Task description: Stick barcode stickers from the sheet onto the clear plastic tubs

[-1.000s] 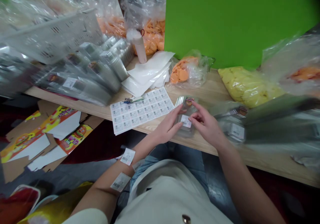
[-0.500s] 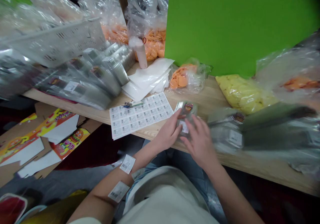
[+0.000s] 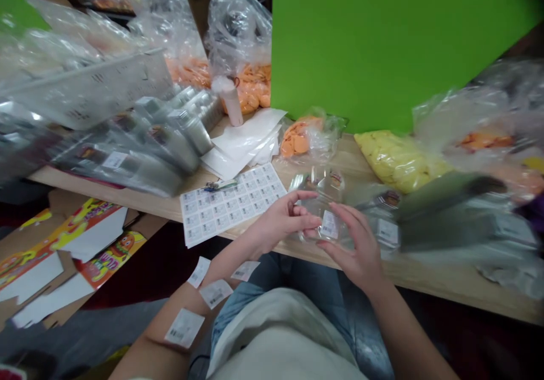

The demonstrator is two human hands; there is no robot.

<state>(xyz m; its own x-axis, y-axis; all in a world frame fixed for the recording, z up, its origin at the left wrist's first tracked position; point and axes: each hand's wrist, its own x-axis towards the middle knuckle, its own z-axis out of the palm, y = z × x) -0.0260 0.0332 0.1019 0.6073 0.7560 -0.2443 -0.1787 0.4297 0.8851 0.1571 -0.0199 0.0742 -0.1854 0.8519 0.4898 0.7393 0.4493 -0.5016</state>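
Observation:
A clear plastic package (image 3: 317,205) with a white barcode label (image 3: 330,225) is held between my two hands at the table's front edge. My left hand (image 3: 287,218) grips its left side, thumb and fingertips close to the label. On the other side, my right hand (image 3: 357,241) has its fingers over the package and its thumb beneath. Behind them lies more clear plastic packaging (image 3: 335,180) with a burger picture. Several barcode stickers (image 3: 216,293) cling to my left forearm. A sheet of barcode labels (image 3: 232,201) lies to the left, a pen-like item (image 3: 221,185) on top.
Stacks of clear packages stand left (image 3: 157,148) and right (image 3: 450,221). White sheets (image 3: 242,142), a bag of orange pieces (image 3: 297,142), a yellow bag (image 3: 395,159) and a pale bottle (image 3: 232,105) sit behind. A green panel (image 3: 382,46) rises at the back. Printed cardboard (image 3: 80,250) lies lower left.
My right hand has moved right and now grips the package's right side; my left hand has followed. The package is shifted right, exposing packaging behind it. The view has shifted slightly.

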